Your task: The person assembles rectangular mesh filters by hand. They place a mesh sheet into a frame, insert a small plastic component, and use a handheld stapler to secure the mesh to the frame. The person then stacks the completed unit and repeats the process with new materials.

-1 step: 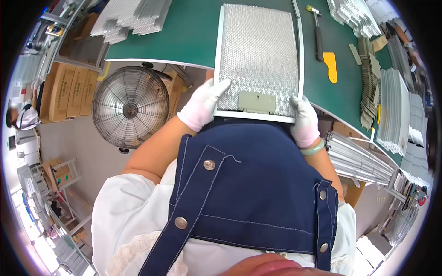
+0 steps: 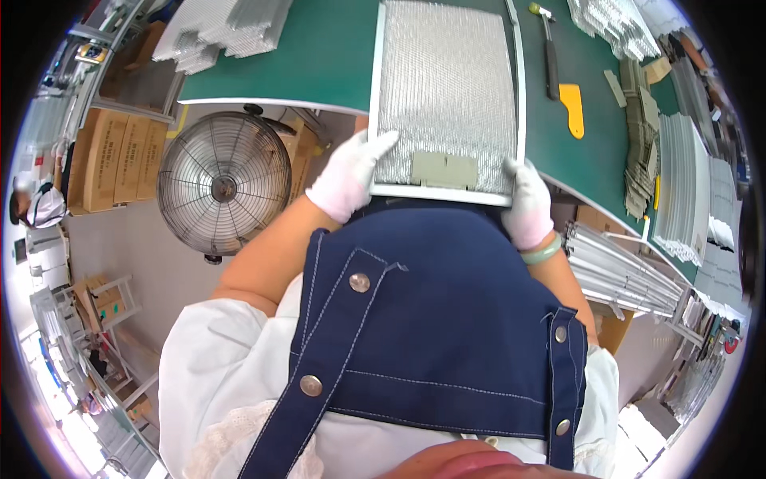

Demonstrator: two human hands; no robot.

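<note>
Right now my left hand [image 2: 349, 177] and my right hand [image 2: 528, 205], both in white gloves, hold a rectangular mesh filter panel [image 2: 447, 96] by its near corners. My left grip is clamped on the near left corner, thumb lying over the mesh and fingers under the frame. My right grip is clamped on the near right corner in the same way, with a pale green bangle [image 2: 542, 252] on that wrist.

The panel is a flat sheet of silvery, finely crinkled metal mesh set in a thin pale metal frame. A small greyish plate [image 2: 444, 169] sits in the middle of its near edge. It lies lengthwise away from me on the green worktop [image 2: 319, 56], its near edge overhanging the worktop's rim just above my dark blue apron [image 2: 447, 319].

To the right of the panel on the worktop lie a dark-handled hammer [image 2: 549, 52] and, just beside it, a yellow scraper [image 2: 572, 108]. Further right are stacks of grey metal strips [image 2: 638, 152]. At the far left of the worktop is a pile of similar mesh panels [image 2: 227, 28]. Below the worktop's left edge a round wire-caged fan [image 2: 223, 185] stands on the floor, with cardboard boxes [image 2: 116, 156] beside it.
</note>
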